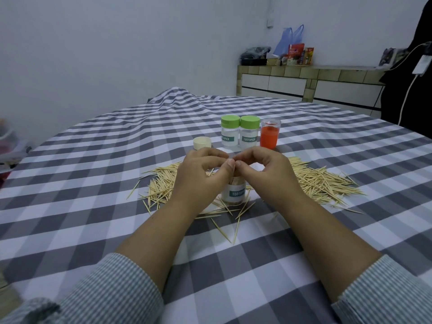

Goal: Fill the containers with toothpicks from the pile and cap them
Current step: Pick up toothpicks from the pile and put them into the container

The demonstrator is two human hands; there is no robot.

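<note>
A clear toothpick container (233, 192) with a teal label stands upright in the middle of the toothpick pile (322, 181). My left hand (201, 171) and my right hand (264, 169) meet above its mouth, fingers curled, thumbs and fingertips pinching a bundle of toothpicks that stands in the container. The mouth itself is hidden by my fingers. A cream cap (202, 143) lies loose on the cloth behind my left hand. Two green-capped containers (230, 133) (249, 134) stand side by side further back, next to a clear container with an orange insert (270, 134).
The checked grey-and-white cloth (93, 183) covers the whole table. Loose toothpicks (224, 230) lie scattered in front of the container. A tiled counter (304, 83) with bags stands at the back right, and a dark garment with a white cable (406, 94) hangs at the right edge.
</note>
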